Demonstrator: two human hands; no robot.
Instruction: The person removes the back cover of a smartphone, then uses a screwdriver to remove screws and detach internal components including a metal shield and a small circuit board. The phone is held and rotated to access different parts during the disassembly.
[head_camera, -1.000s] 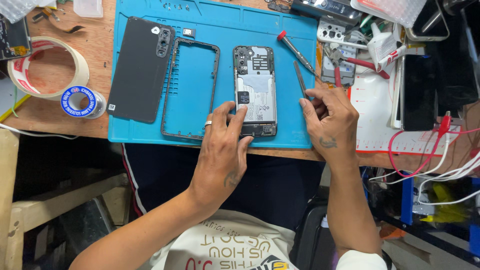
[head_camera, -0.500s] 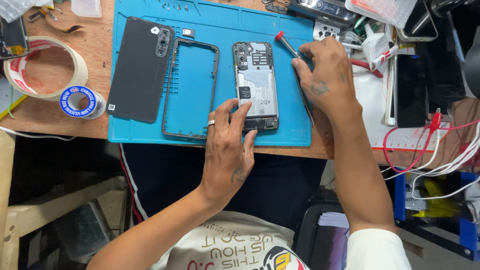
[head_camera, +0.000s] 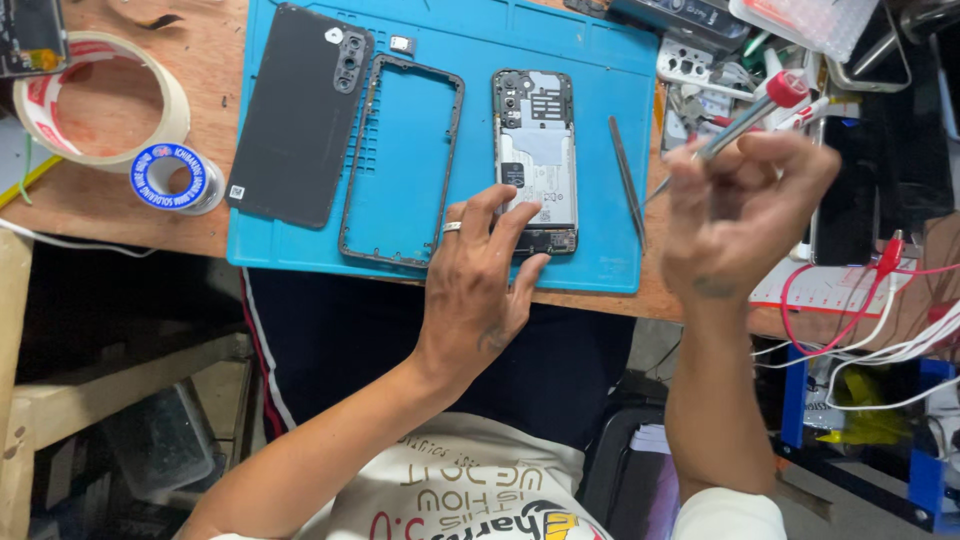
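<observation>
An opened phone with its insides showing lies on the blue work mat. My left hand rests on the phone's lower end, fingers spread on it. My right hand is raised off the mat to the right of the phone and grips a red-capped screwdriver. A thin metal pry tool lies on the mat between the phone and my right hand. A black phone frame and a dark back cover lie left of the phone.
A wide tape roll and a small blue solder spool sit on the wooden bench at left. Phone parts, tools and a clear box crowd the far right. Red and white cables hang off the bench's right edge.
My right hand picked up the red-capped screwdriver from beside the phone and lifted it up and to the right. My left hand stayed on the phone's lower end.
</observation>
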